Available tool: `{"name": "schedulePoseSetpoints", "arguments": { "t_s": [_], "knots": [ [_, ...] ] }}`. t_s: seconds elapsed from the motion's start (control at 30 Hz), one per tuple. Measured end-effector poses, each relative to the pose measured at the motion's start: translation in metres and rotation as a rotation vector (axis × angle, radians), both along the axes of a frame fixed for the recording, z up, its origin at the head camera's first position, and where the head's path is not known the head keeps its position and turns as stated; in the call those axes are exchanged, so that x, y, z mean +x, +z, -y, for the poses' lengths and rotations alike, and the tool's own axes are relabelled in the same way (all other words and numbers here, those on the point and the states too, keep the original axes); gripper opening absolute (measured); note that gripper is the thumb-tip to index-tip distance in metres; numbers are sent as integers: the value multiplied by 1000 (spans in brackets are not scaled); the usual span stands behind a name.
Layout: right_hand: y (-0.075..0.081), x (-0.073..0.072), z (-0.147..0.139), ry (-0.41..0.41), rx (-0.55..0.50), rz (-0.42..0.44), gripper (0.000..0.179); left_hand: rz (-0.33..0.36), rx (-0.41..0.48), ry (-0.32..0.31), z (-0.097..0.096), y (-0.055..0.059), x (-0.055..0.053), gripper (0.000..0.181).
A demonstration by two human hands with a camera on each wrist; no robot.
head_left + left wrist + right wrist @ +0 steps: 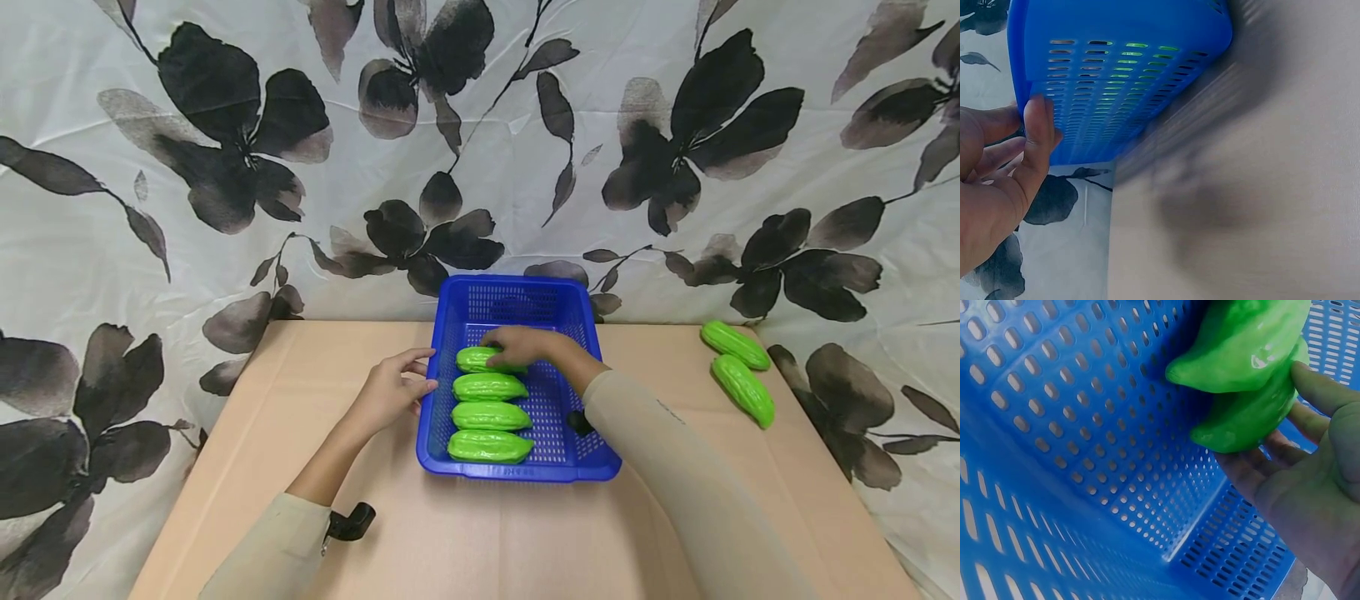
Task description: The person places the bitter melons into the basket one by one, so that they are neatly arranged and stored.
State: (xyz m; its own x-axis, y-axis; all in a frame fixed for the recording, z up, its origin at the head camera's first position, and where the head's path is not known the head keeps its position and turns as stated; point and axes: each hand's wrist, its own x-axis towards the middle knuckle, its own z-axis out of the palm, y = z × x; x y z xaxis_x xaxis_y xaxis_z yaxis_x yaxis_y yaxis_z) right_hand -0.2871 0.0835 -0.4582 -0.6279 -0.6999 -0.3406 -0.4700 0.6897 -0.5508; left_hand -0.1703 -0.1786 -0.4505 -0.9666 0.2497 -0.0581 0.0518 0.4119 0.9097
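Basically, nearest are two pale sleeves point(273, 546), lower L and lower R of frame, w/ a black wrist cam point(352, 522) by the L cuff, all above a tan counter point(480, 533). Next up, ctr of frame: a blue basket point(517, 472), plastic, w/ rows of slots & holes thru walls and base.

Four green gourds point(490, 447) lie crosswise in its L half, one above another in the pic: glossy, bright lime, lightly ridged, R ends tapering to a tip where visible. Gaps btwn the nearer ones are slim.

L hand point(386, 392), just L of ctr, has its grip on the basket's L rim: narrow, thumb & fingers pinching the edge, some fingers against the outer wall. R hand point(525, 346) reaches over the basket; its grip is about a gourd's width, thumb one side & fingers the other, holding the farthest gourd point(476, 360), nr basket ctr.

Well apart, R side of frame, a loose pair of gourds point(743, 390) sits on the counter, close together & both slanted. Behind everything, top of frame: white cloth point(525, 167) w/ big dark grey flowers & leaves.
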Motion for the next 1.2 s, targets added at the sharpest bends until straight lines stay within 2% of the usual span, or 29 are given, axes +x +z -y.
{"name": "schedulePoseSetpoints", "arguments": {
  "t_s": [0.17,0.83,1.07,1.2],
  "knots": [
    [-3,-1,1,13,-19,-14,39,6,-1,8,0,0,-1,55],
    [-1,-1,-1,-10,-31,-26,44,11,17,8,-2,4,-3,56],
    [-2,-4,-4,-26,-39,0,46,15,16,7,-2,3,-5,56],
    [4,-5,-9,-63,-42,18,49,14,19,5,-3,3,-6,56]
  ]
}}
